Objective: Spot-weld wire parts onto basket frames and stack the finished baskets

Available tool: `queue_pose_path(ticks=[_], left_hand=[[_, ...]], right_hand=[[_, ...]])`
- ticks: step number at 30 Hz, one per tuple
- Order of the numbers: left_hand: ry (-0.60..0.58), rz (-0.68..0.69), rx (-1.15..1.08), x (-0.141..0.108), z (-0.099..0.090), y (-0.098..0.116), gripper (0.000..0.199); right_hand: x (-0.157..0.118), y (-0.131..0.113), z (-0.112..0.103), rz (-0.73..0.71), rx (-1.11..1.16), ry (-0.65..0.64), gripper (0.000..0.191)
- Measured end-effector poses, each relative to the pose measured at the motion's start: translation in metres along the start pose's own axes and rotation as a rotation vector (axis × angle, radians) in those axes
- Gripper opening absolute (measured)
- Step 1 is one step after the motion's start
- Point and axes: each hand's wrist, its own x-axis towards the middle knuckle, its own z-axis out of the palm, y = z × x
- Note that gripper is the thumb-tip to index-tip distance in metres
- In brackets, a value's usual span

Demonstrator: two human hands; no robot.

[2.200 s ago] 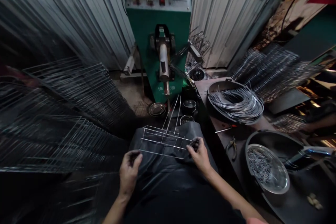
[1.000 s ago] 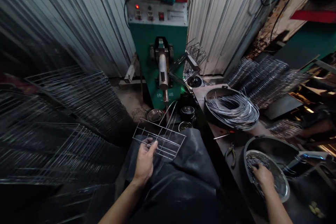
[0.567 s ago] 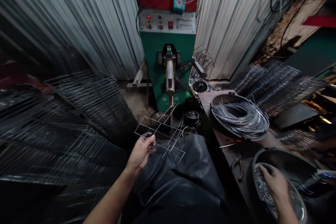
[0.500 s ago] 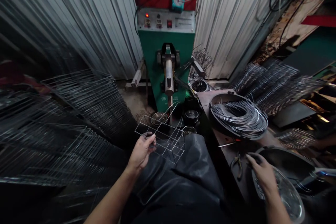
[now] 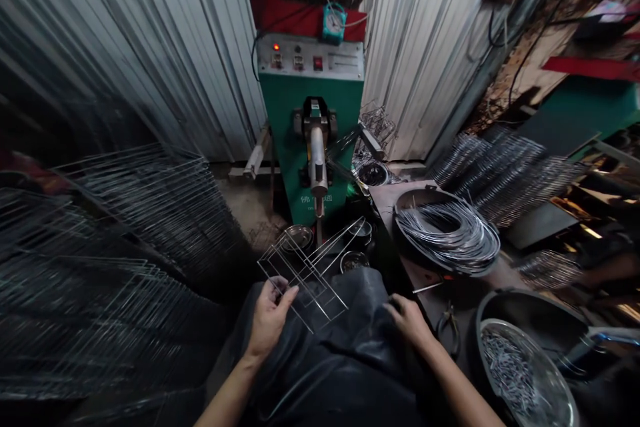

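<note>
My left hand point(image 5: 270, 317) is shut on the corner of a rectangular welded wire rack point(image 5: 310, 273), holding it tilted above my lap. My right hand point(image 5: 407, 320) hovers over the black apron point(image 5: 330, 367) with its fingertips drawn together. Anything between those fingers is too small to see. Short wire pieces fill a steel bowl point(image 5: 520, 373) at the lower right, set in a black pan. A pair of pliers point(image 5: 449, 328) lies on the bench just right of my right hand.
A green welding machine point(image 5: 310, 120) stands straight ahead, with small metal bowls point(image 5: 299, 237) at its foot. Stacked wire racks point(image 5: 150, 213) fill the left. A wire coil point(image 5: 447, 237) sits in a black pan on the bench. Behind it lie bundled wire frames point(image 5: 505, 177). A co-worker's arm point(image 5: 605, 268) shows at the right.
My right hand has left the steel bowl and moved back over my lap. The rack has turned in my left hand, and the view has shifted slightly.
</note>
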Motion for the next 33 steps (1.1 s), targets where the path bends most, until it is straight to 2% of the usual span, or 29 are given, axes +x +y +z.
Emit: queue_pose_path(ticks=[3,6,9,12,17,22,25,28,30,33], left_hand=[[-0.01,0.016,-0.018,-0.003,0.007,-0.007,0.034],[0.022,0.006,-0.049,-0.007,0.013,-0.019,0.035],[0.065,-0.001,-0.069,-0.009,0.012,-0.03,0.034],[0.088,-0.008,-0.079,-0.011,0.008,-0.036,0.032],[0.11,-0.015,-0.124,-0.016,0.002,-0.049,0.03],[0.029,0.028,-0.181,-0.022,-0.008,-0.078,0.028],[-0.011,0.055,-0.179,-0.028,-0.02,-0.089,0.031],[-0.099,0.129,-0.194,-0.036,-0.029,-0.091,0.03],[-0.143,0.159,-0.219,-0.042,-0.03,-0.091,0.029],[-0.153,0.13,-0.263,-0.05,-0.027,-0.096,0.03]], right_hand=[[0.039,-0.049,0.005,0.07,0.237,0.044,0.032],[0.073,-0.087,0.026,0.086,0.513,0.047,0.035],[0.09,-0.104,0.047,0.029,0.622,0.06,0.037],[0.097,-0.109,0.06,0.006,0.619,0.054,0.037],[0.101,-0.111,0.071,-0.012,0.631,0.026,0.035],[0.093,-0.115,0.078,-0.036,0.617,-0.042,0.034],[0.08,-0.128,0.075,-0.087,0.589,-0.084,0.031],[0.064,-0.143,0.067,-0.168,0.567,-0.093,0.027],[0.054,-0.149,0.062,-0.219,0.541,-0.099,0.025],[0.043,-0.147,0.059,-0.269,0.473,-0.107,0.023]])
